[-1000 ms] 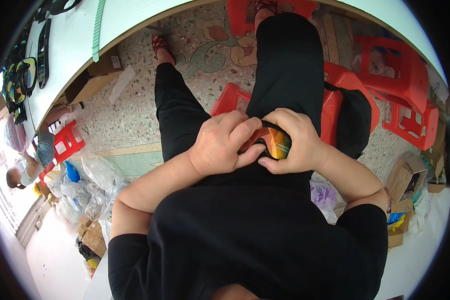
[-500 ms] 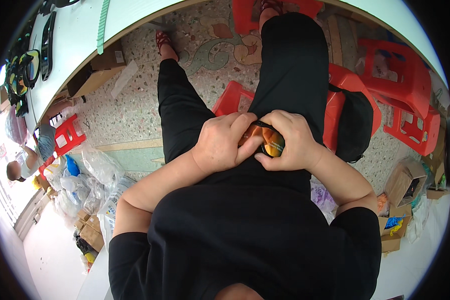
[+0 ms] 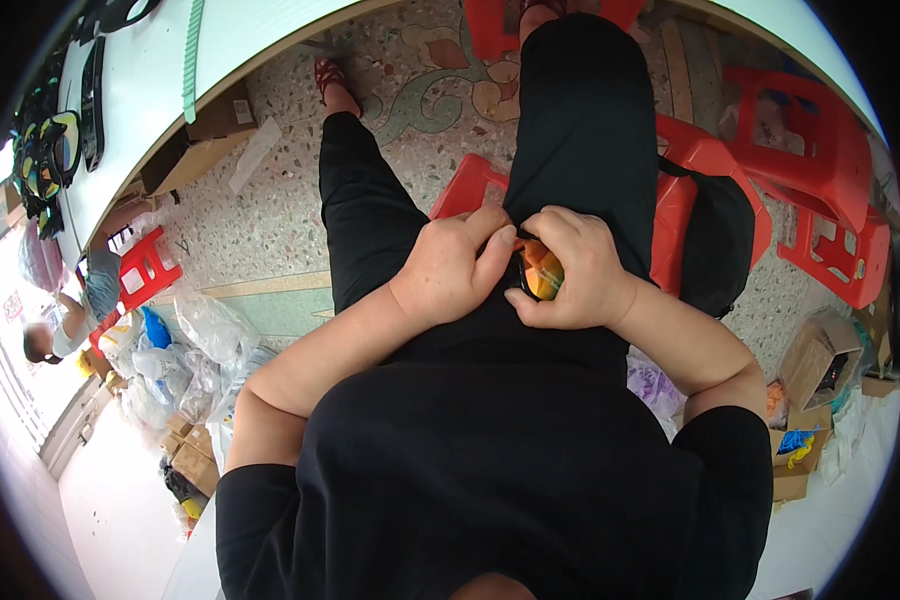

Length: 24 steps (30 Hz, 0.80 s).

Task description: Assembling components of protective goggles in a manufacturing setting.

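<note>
Over my lap I hold a pair of goggles (image 3: 543, 271) with a shiny orange-yellow mirrored lens and a dark frame. My right hand (image 3: 582, 270) curls round its right side, fingers over the far edge and thumb at the near edge. On the other side my left hand (image 3: 455, 262) is closed, its thumb and fingertips pinching at the frame's far left edge. Much of the frame is hidden by my fingers. Similar goggles (image 3: 58, 155) with coloured lenses and black straps lie piled on the white table at the far left.
The white table (image 3: 135, 85) curves round the far side, with a green strip (image 3: 192, 60) on it. Red stools (image 3: 810, 140) stand to the right; a black bag (image 3: 718, 245) hangs by one. Plastic bags (image 3: 205, 330) and cartons (image 3: 192, 455) lie left. Another person (image 3: 75, 310) sits far left.
My left thumb has moved off the lens up to the frame's far edge, and the left hand has shifted slightly away. The lens has turned and shows less of its left part.
</note>
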Available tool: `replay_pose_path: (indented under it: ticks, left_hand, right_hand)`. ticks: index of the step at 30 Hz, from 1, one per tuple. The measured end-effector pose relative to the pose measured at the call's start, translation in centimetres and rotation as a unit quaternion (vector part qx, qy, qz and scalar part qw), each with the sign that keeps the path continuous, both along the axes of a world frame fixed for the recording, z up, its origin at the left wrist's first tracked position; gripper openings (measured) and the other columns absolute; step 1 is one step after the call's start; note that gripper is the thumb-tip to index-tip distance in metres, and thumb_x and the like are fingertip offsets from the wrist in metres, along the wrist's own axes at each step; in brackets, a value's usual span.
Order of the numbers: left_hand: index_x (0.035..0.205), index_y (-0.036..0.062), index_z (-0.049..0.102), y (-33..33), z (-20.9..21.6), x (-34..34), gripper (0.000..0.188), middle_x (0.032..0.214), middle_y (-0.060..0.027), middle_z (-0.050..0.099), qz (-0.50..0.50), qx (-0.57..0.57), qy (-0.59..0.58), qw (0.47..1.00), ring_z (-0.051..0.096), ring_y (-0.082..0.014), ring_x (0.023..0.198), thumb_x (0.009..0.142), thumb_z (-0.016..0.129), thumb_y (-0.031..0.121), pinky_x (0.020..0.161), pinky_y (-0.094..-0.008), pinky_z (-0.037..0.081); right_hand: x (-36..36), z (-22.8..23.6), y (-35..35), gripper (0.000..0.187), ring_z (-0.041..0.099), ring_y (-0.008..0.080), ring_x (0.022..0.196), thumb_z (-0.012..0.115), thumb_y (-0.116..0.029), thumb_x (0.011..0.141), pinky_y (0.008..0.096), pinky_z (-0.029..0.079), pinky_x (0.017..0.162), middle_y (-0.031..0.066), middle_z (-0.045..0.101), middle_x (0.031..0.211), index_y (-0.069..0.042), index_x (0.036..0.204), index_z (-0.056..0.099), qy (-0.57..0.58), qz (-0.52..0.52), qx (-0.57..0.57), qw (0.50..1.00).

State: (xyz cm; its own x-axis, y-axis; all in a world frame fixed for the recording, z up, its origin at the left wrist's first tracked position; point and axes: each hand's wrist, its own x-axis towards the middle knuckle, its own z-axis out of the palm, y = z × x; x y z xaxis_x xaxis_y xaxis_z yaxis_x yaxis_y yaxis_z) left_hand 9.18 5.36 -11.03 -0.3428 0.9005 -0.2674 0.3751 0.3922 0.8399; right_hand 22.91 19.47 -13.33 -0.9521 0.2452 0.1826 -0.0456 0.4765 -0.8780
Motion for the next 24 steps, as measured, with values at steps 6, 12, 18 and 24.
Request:
replay_pose_path:
  ticks: [6, 12, 18, 24]
  left_hand:
    - [0.088, 0.0033, 0.06, -1.1, -0.5, 0.6, 0.014, 0.069, -0.017, 0.061, -0.003, 0.019, 0.042, 0.999, 0.063, -0.0364, 0.064, 0.09, 0.059, 0.017, 0.058, -0.044, 0.05]
    - [0.094, 0.0035, 0.063, -2.8, 1.3, 0.7, 0.026, 0.074, -0.0098, 0.06, -0.008, 0.168, 0.252, 0.953, 0.063, -0.0286, 0.063, 0.08, 0.07, 0.024, 0.057, -0.0384, 0.05]
    - [0.099, 0.0037, 0.063, -3.8, 2.6, -0.3, 0.038, 0.078, -0.0086, 0.06, 0.034, 0.21, 0.328, 0.92, 0.063, -0.0268, 0.066, 0.077, 0.074, 0.033, 0.059, -0.0363, 0.051]
    - [0.103, 0.0006, 0.06, -4.0, 4.7, -1.1, 0.047, 0.082, -0.0136, 0.062, 0.053, 0.164, 0.251, 0.952, 0.065, -0.0305, 0.071, 0.084, 0.067, 0.044, 0.065, -0.0381, 0.053]
  right_hand:
    - [0.5, 0.2, -0.8, 0.052, 0.061, 0.0306, 0.067, 0.082, -0.029, 0.057, 0.0376, 0.051, 0.059, 0.0121, 0.057, 0.078, -0.001, 0.091, 0.056, 0.012, 0.019, 0.047, 0.999]
    - [0.2, 1.7, -1.4, 0.06, 0.059, 0.0297, 0.066, 0.085, -0.027, 0.056, 0.0367, 0.05, 0.06, 0.0114, 0.057, 0.079, 0.0, 0.103, 0.059, 0.074, 0.026, 0.026, 0.997]
    - [-0.7, 5.6, -2.0, 0.063, 0.058, 0.0278, 0.078, 0.081, -0.026, 0.065, 0.0356, 0.049, 0.068, 0.0131, 0.056, 0.092, 0.0, 0.12, 0.063, 0.048, -0.002, 0.091, 0.995]
    - [-2.0, 6.7, -2.7, 0.052, 0.058, 0.0264, 0.074, 0.074, -0.022, 0.073, 0.0332, 0.048, 0.064, 0.0146, 0.056, 0.092, 0.004, 0.117, 0.063, 0.051, -0.035, 0.122, 0.991]
